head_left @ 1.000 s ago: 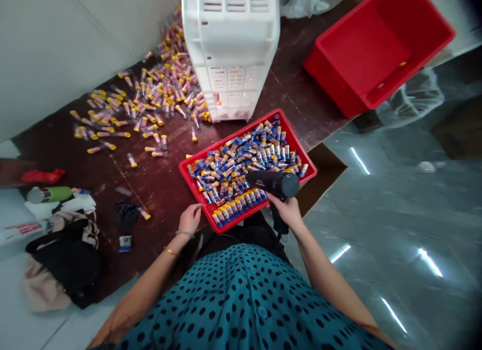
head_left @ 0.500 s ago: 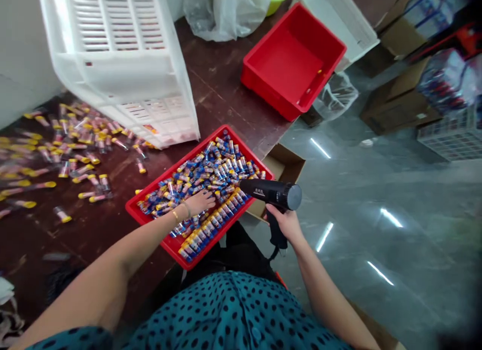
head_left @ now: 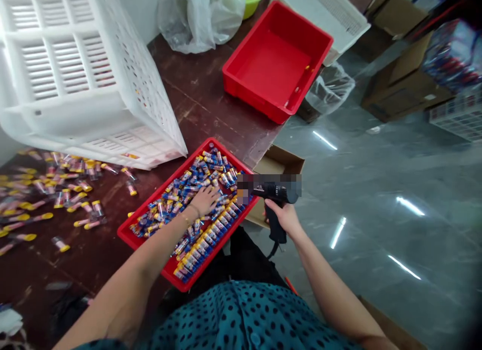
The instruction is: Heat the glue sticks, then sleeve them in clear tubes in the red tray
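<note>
My right hand (head_left: 282, 217) is closed round the handle of a black heat gun (head_left: 276, 229), whose nozzle points left over the right end of a red tray (head_left: 150, 241). Small tubes with blue and yellow ends (head_left: 175, 189) lie jumbled in that tray. Along its near edge runs a neat row of the same tubes (head_left: 205, 242). My left hand (head_left: 206, 200) rests palm down on the loose tubes, its fingers spread. Whether a tube is under the palm is hidden.
A white slatted basket (head_left: 124, 84) stands at the left, with yellow-capped tubes (head_left: 79, 182) scattered below it on the dark table. Further back are a red bin (head_left: 274, 64) and a plastic bag (head_left: 199, 18). An open cardboard box (head_left: 280, 161) sits beyond the table edge.
The view has shifted, so the basket looks larger and the tray sits slightly lower. My left hand has moved a little up and right over the loose tubes. The heat gun remains in my right hand.
</note>
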The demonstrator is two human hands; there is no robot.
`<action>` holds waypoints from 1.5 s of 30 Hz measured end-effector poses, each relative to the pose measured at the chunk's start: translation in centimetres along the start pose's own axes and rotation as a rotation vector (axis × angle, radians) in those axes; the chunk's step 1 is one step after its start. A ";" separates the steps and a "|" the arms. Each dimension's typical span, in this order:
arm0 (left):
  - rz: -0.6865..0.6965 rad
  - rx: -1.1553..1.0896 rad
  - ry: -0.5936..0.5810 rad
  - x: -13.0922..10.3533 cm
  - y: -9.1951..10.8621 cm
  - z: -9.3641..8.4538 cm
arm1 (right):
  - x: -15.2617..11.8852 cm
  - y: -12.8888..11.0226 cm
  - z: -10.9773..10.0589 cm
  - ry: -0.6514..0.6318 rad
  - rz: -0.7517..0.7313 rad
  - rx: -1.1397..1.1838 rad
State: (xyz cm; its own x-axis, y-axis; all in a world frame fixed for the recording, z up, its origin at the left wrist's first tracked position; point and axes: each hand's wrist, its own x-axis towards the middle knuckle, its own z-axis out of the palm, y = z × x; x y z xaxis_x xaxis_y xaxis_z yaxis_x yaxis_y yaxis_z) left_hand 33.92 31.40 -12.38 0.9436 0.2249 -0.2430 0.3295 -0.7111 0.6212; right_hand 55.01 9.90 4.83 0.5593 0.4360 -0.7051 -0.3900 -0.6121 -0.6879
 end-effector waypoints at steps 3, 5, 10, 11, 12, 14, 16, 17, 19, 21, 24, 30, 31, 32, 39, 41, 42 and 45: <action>0.036 -0.032 -0.076 -6.4 -1.2 -0.2 | 0.4 0.2 0.8 -0.119 -0.013 -0.074; 0.025 -0.028 -0.097 -10.0 -1.5 -0.4 | 0.7 0.3 1.2 -0.099 -0.106 -0.138; -0.018 0.035 -0.041 -12.3 -1.5 -1.1 | 1.7 -0.7 1.2 -0.110 -0.149 -0.212; -0.035 0.045 -0.011 -12.4 -1.6 -1.4 | 1.8 -1.0 1.1 -0.160 -0.124 -0.213; -0.063 0.059 0.030 -12.5 -1.8 -1.7 | 1.8 -1.3 1.0 -0.184 -0.118 -0.218; -0.184 0.110 0.175 -13.5 -2.3 -2.7 | 1.6 -1.6 1.0 -0.135 -0.147 -0.247; -0.403 0.180 0.401 -15.4 -3.1 -3.9 | 1.2 -1.3 1.4 -0.081 -0.149 -0.242; -0.528 0.213 0.520 -16.6 -3.4 -4.5 | 0.9 -1.1 1.8 -0.115 -0.112 -0.213; -0.737 0.247 0.691 -19.0 -3.8 -5.4 | 0.6 -0.6 2.8 -0.282 -0.025 -0.137; -0.810 0.234 0.728 -20.4 -3.7 -6.0 | 0.9 -0.5 3.8 -0.360 -0.038 -0.099; -0.750 0.213 0.687 -19.8 -3.4 -6.3 | 2.6 -1.1 4.3 -0.128 -0.146 -0.088; -0.487 0.212 0.580 -7.9 -1.3 -4.8 | 5.2 -2.5 0.5 -0.052 -0.025 -0.092; -0.388 0.202 0.493 -4.8 -0.4 -4.2 | 5.2 -2.5 -0.4 -0.029 -0.019 -0.090; -0.277 0.208 0.379 -1.4 0.7 -3.4 | 5.2 -2.4 -1.3 0.024 -0.018 -0.082; 0.154 0.326 -0.071 11.2 4.3 -0.2 | 3.7 -3.6 -4.2 0.174 0.016 0.008; 0.171 0.334 -0.122 8.5 2.3 -1.1 | 3.0 -3.6 -3.9 0.142 0.031 0.003; 0.173 0.338 -0.151 6.3 1.1 -1.8 | 2.6 -3.4 -3.6 0.119 0.035 -0.004; 0.151 0.368 -0.209 -1.3 -2.4 -4.1 | 1.7 -2.4 -2.2 -0.036 0.053 -0.012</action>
State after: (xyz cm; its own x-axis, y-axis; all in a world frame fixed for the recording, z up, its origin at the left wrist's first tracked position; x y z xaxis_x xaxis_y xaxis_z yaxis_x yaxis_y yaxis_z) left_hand 32.02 35.49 -10.51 0.9409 -0.0120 -0.3384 0.1191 -0.9237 0.3642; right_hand 58.50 10.65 5.72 0.5114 0.4256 -0.7465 -0.4099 -0.6427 -0.6472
